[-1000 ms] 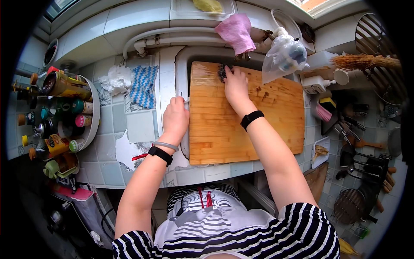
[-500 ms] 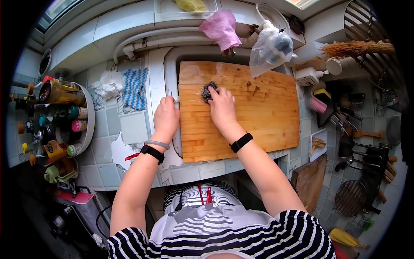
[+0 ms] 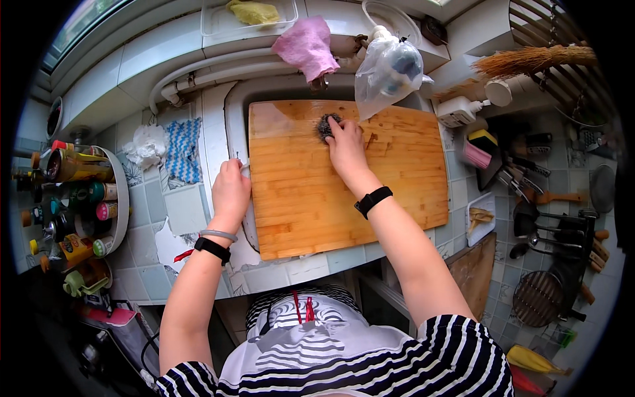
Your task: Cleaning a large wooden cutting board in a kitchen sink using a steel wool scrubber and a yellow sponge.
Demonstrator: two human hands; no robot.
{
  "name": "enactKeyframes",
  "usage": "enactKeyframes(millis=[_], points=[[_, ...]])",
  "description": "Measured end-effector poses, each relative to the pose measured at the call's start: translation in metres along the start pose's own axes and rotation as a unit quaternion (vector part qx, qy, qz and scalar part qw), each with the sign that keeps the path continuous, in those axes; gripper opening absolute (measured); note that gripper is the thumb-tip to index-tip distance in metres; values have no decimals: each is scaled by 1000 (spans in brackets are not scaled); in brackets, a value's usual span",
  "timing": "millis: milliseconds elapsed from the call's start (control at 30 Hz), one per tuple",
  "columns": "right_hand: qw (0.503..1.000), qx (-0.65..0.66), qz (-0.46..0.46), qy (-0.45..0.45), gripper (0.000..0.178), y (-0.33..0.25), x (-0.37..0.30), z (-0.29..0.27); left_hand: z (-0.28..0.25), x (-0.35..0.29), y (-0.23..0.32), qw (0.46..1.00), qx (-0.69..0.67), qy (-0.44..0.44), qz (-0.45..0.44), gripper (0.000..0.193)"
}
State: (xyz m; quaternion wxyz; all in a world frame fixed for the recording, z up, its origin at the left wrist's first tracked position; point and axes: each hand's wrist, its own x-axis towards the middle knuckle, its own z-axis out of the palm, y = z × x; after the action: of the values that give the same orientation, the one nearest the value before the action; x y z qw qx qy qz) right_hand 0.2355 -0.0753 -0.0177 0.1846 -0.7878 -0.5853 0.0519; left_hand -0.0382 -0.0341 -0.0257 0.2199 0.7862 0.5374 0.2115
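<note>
A large wooden cutting board (image 3: 344, 198) lies over the sink (image 3: 241, 106), wet along its far side. My right hand (image 3: 347, 149) presses a dark steel wool scourer (image 3: 326, 127) onto the board near its far edge, with the fingers closed over it. Just left of the board, my left hand (image 3: 231, 193) is closed at the sink's left rim. A small pale piece shows by its fingers, too little to identify. Dark marks lie on the board to the right of the scourer.
Bottles fill a white rack (image 3: 122, 192) at left. A blue-striped cloth (image 3: 182, 151) lies beside crumpled white paper (image 3: 145, 147). A pink cloth (image 3: 307, 49) and a plastic bag (image 3: 390, 76) hang over the far side. At right are a soap bottle (image 3: 460, 112) and hanging utensils.
My right hand has moved the scourer rightward and farther away across the board. My left hand stays closed by the board's left edge. The whole view has shifted slightly.
</note>
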Motion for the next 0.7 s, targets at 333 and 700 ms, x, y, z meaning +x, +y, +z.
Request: enactKeyframes(millis=[333,700], points=[[979,-1,198,45,35,48,41,-11,1,1,2,1000,-1,-10,4,22],[976,-178,114,-48,46,33,2,-23,-1,0,4,1000,-14,4,12,19]])
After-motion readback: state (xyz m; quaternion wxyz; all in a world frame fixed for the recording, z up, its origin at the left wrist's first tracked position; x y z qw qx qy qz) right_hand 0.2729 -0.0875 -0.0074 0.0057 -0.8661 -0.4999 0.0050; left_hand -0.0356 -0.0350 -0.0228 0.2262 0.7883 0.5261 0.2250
